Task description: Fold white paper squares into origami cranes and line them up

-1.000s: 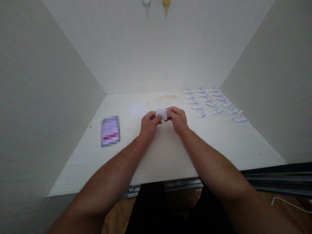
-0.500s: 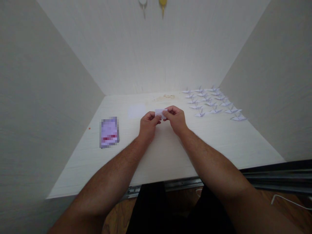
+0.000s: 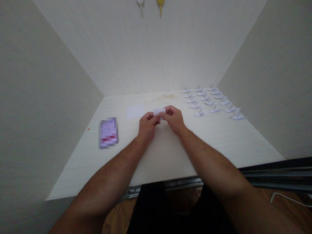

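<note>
Head view, looking down over a pale desk (image 3: 170, 152) set between light walls: the left hand (image 3: 147, 125) and the right hand (image 3: 173, 119) meet above the middle of the desk, both pinching a small folded piece of white paper (image 3: 159, 112) between thumb and fingertips. The left hand grips its near left edge, the right hand its right side from above, so the paper sits raised just off the desk surface between the two. Just to the far left of the hands a flat white sheet (image 3: 136, 111) lies on the desk. Farther left, near the left wall, lies a blurred purple packet (image 3: 108, 132) with a red stripe. On the far right of the desk a group of small folded paper cranes (image 3: 211, 102) stands in loose rows, well apart from the hands. A faint brownish stain (image 3: 162, 96) marks the desk at its far edge. High on the far wall hang a white hook (image 3: 140, 4) and a yellow hook (image 3: 160, 4).
</note>
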`<state>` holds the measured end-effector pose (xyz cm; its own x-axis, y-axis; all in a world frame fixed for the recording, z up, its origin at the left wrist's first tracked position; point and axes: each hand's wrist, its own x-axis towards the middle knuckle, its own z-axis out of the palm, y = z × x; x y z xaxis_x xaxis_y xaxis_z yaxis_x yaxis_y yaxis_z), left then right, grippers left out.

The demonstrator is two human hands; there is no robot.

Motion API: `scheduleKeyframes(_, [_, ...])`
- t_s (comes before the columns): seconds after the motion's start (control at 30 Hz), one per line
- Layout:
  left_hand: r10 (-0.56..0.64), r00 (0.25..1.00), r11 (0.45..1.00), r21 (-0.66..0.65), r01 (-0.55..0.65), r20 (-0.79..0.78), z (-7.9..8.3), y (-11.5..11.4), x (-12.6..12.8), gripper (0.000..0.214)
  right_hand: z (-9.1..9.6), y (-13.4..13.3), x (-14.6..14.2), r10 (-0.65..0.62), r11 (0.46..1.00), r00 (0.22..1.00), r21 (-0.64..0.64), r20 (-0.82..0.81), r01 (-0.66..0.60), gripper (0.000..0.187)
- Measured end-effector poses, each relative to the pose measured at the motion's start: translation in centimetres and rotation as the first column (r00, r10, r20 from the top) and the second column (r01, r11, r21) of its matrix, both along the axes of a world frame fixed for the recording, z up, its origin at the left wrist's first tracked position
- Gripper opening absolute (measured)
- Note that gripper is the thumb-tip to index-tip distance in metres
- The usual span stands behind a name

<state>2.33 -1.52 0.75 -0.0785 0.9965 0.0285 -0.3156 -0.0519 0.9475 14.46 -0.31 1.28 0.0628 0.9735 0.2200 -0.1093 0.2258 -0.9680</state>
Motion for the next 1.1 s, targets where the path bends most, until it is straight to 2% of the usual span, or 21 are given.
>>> scheduleKeyframes(0.13, [-0.047,0.999,0.999,0.003,0.047,0.018,0.05,-0.19,0.08,0.023,0.10,-0.25,-0.13,-0.003,1.000,1.000,-0.001,0.027,0.003,0.021])
scheduleKeyframes(0.33, [-0.043,0.999,0.999,0.022,0.042,0.029,0.10,-0.18,0.06,0.021,0.33,-0.40,-0.17,-0.010,1.000,0.996,-0.026,-0.083,0.008,0.018])
scheduleKeyframes(0.53, [-0.024,1.000,0.999,0.021,0.024,0.004,0.12,-0.13,0.11,0.021,-0.03,0.03,-0.15,-0.020,0.998,0.993,-0.061,-0.116,0.013,0.018])
scheduleKeyframes(0.7, [-0.009,1.000,1.000,0.015,0.010,-0.004,0.09,-0.08,-0.03,0.020,0.37,0.05,0.04,0.014,0.994,0.979,-0.102,-0.201,-0.035,0.022])
scheduleKeyframes(0.77, [-0.003,1.000,1.000,0.018,0.003,0.003,-0.01,0.01,-0.09,0.020,0.49,-0.02,0.08,0.020,0.995,0.984,-0.091,-0.178,-0.037,0.022])
scheduleKeyframes(0.97, [-0.012,1.000,0.999,0.053,0.013,-0.027,-0.47,0.10,-0.08,0.019,0.23,-0.19,0.13,-0.041,0.999,0.999,0.009,0.036,0.041,0.018])
scheduleKeyframes(1.1, [-0.021,0.999,0.998,0.057,0.023,-0.038,-0.45,-0.06,-0.06,0.019,0.19,-0.21,0.31,-0.048,0.999,0.993,0.024,0.104,0.046,0.016])
